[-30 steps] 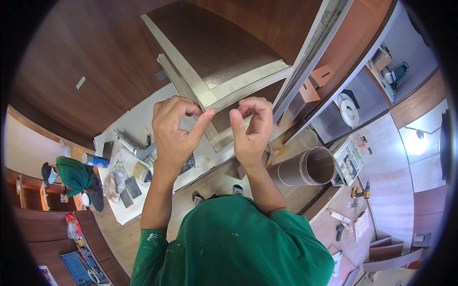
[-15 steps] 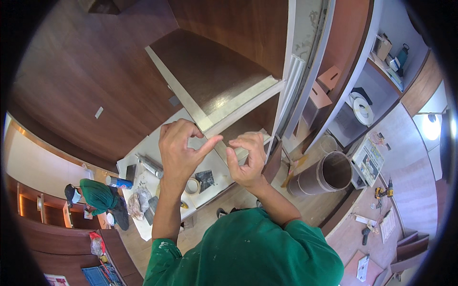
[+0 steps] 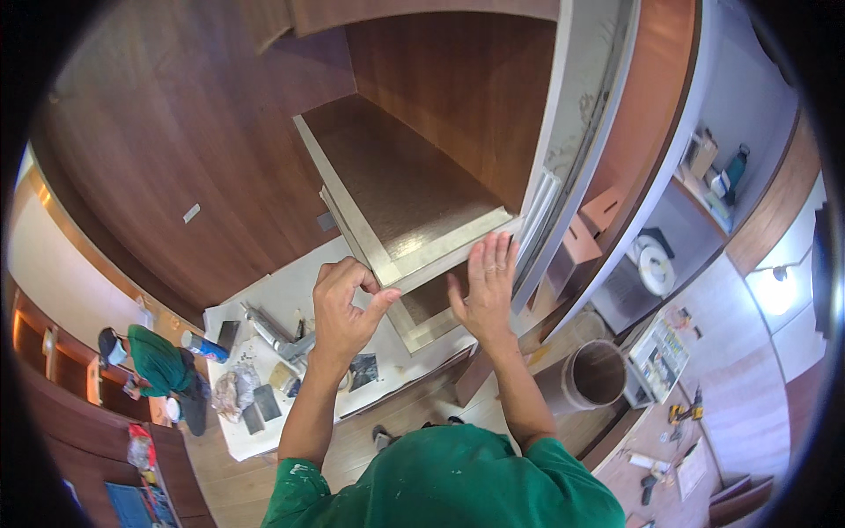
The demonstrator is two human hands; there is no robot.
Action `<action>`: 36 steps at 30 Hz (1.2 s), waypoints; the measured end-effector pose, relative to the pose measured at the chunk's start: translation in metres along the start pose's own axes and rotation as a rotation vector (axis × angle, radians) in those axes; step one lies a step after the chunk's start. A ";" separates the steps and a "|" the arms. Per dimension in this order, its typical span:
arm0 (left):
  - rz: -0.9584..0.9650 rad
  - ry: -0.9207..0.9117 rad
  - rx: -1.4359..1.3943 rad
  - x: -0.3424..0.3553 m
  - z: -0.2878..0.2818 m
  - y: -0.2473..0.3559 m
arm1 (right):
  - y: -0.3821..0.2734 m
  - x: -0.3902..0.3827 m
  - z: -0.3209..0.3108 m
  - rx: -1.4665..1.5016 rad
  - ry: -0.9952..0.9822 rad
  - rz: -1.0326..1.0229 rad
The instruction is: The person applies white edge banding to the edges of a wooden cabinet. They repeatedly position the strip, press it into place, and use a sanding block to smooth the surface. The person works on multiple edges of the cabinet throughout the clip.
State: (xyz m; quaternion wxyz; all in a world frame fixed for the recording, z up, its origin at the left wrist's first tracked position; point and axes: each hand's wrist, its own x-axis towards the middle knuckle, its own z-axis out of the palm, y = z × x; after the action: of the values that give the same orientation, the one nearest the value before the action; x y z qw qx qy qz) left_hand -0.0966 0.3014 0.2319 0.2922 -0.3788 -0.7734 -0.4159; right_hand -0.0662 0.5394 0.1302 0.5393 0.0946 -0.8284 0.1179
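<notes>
A brown shelf [image 3: 396, 176] with a pale strip [image 3: 453, 245] along its edges juts out before me. At its front corner, my left hand [image 3: 339, 312] is closed, its fingers curled and the thumb and index tips close together. Whatever may be between those tips is too small to make out. My right hand [image 3: 489, 299] lies open against the shelf's front edge, fingers stretched and thumb out to the left. Below is a second shelf level [image 3: 429, 304], also pale-edged and partly hidden.
A white worktop [image 3: 304, 264] on the left bears a caulking gun [image 3: 264, 321], a blue can [image 3: 204, 346] and crumpled plastic [image 3: 235, 392]. A person in green [image 3: 158, 365] crouches far left. To the right stand a brown tube [image 3: 594, 377] and a bench with a yellow drill [image 3: 685, 411].
My right hand has gone from curled to stretched flat and moved up to the shelf's front edge. The left stays at the corner, its thumb and index tips closer together. The whole view has shifted.
</notes>
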 end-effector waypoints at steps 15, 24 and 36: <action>-0.323 0.132 -0.365 -0.028 -0.006 -0.080 | -0.049 -0.011 -0.044 0.038 0.183 0.358; -0.797 -0.137 -0.410 -0.229 -0.052 -0.230 | -0.213 -0.178 0.059 0.519 -0.883 0.599; -1.069 -0.138 -0.448 -0.331 -0.101 -0.296 | -0.280 -0.190 0.169 0.223 -1.122 0.927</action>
State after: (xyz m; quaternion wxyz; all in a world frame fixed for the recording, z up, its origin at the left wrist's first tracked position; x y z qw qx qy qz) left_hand -0.1483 -0.0075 -0.0981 -0.0966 -0.0144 -0.7677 -0.6333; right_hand -0.0582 0.2279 -0.0837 -0.0836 -0.1650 -0.9179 0.3511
